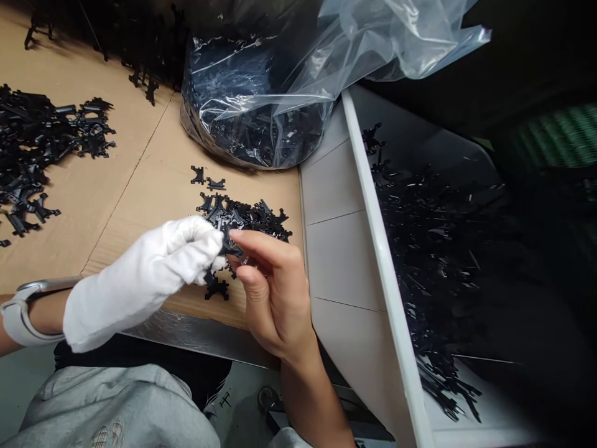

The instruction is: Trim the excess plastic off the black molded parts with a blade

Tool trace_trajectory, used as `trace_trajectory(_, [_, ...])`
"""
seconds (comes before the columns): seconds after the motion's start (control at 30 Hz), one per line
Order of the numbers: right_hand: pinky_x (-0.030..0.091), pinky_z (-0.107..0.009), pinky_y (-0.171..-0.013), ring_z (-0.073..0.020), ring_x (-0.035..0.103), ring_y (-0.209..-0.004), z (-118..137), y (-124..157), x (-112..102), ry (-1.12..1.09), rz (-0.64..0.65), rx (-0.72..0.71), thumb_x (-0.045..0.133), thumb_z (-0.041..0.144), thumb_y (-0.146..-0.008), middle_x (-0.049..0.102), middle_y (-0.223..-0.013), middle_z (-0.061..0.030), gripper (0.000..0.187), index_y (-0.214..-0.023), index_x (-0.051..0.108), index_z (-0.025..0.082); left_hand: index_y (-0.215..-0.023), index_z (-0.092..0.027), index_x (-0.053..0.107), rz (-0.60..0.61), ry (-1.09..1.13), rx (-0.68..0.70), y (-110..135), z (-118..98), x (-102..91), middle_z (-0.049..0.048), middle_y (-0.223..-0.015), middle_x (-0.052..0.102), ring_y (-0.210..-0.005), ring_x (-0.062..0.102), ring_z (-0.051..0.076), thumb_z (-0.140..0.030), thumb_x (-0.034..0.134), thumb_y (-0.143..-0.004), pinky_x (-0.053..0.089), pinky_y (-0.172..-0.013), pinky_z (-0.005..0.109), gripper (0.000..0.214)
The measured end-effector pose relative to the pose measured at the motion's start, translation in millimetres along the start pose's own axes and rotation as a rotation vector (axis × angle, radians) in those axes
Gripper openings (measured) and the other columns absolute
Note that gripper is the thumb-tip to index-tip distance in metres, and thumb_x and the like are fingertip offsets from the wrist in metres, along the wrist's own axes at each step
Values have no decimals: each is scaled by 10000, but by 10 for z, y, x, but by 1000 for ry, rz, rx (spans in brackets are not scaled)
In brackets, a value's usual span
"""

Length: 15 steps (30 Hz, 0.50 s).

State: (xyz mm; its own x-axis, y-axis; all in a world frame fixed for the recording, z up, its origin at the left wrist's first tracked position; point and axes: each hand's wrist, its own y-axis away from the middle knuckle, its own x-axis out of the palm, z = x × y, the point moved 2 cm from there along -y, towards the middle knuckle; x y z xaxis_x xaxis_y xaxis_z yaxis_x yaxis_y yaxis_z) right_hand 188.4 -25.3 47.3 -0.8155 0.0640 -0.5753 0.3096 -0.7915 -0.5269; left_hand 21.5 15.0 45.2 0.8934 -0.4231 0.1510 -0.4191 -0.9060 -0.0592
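Note:
My left hand (172, 255), in a white cotton glove, pinches a small black plastic part (229, 244) between its fingertips. Bare and close beside it, my right hand (277, 286) has its thumb and index finger apart around the free side of that part. Whether the right fingertips touch it, I cannot tell. Beneath both hands lies a small pile of like black plastic parts (261, 218) on the cardboard (153, 199). A single one (217, 290) lies just below the gloved fingers, and two more lie slightly apart above the pile.
A clear plastic bag (261, 130) full of black parts stands behind the pile. At left is a larger heap of parts (37, 137). To the right, a white-walled bin (373, 218) holds many more. The table's metal edge (186, 330) runs along the front.

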Motion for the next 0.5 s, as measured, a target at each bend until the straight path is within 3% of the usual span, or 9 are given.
trace_trajectory(0.17, [556, -336, -597, -158, 645, -713, 5, -31, 5, 16, -62, -64, 438, 260, -1125, 766, -1098, -37, 232, -1333, 541, 276, -720, -223, 548, 100, 65, -35, 12, 29, 2, -70, -668, 535, -560, 504, 54, -196, 576, -869, 534, -568, 104, 154])
trace_trajectory(0.3, [618, -330, -738, -160, 729, -874, -28, -14, -30, -15, -122, 39, 476, 222, -1114, 750, -1137, -32, 230, -1312, 574, 290, -705, -225, 530, 193, -26, -53, -1, -19, -1, -70, -628, 500, -511, 439, 59, -208, 537, -918, 520, -536, 129, 213])
trace_trajectory(0.4, [629, -316, -716, -153, 737, -844, -37, 16, -49, -73, -119, 119, 484, 240, -1113, 731, -1094, -28, 269, -1370, 541, 297, -699, -241, 512, 163, -86, -93, -25, -54, -19, -66, -618, 496, -512, 441, 78, -246, 546, -897, 537, -542, 165, 201])
trace_trajectory(0.5, [614, -292, -650, -140, 724, -741, -13, 25, -23, -149, -65, 67, 503, 225, -1098, 710, -962, -5, 314, -1407, 485, 275, -699, -258, 457, 106, -138, -115, -50, -90, -30, -63, -600, 487, -506, 450, 95, -302, 527, -898, 550, -539, 200, 215])
